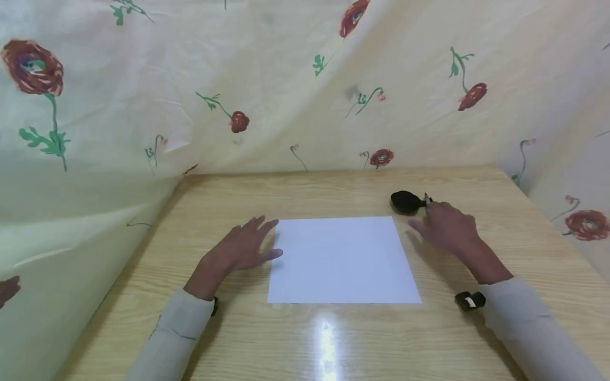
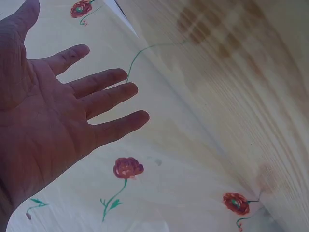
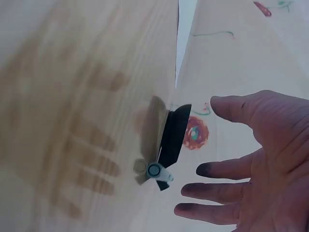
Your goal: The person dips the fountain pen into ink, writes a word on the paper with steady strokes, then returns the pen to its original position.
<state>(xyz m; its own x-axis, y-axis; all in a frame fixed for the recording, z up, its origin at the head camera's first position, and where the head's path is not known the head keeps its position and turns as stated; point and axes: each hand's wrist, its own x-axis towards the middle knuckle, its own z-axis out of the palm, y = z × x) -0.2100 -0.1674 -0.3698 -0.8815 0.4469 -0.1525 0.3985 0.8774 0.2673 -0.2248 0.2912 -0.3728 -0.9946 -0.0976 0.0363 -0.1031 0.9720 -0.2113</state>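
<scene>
A blank white sheet of paper (image 1: 343,259) lies flat on the table. My left hand (image 1: 240,246) hovers by its left edge, thumb tip over the paper; the left wrist view shows its fingers spread and nothing held. Beyond the sheet's far right corner lies a black object (image 1: 405,202) with an oval head and narrow neck, its kind unclear. A slim grey pen-like stick (image 1: 427,199) is at its neck. My right hand (image 1: 448,225) reaches just short of both; in the right wrist view its fingers (image 3: 217,193) are extended, apart from the black object (image 3: 175,135).
The wooden table (image 1: 238,338) extends around the paper, with a light reflection near its front. A floral sheet (image 1: 286,79) hangs behind and along both sides. Dark wrist bands (image 1: 471,301) show at the sleeves.
</scene>
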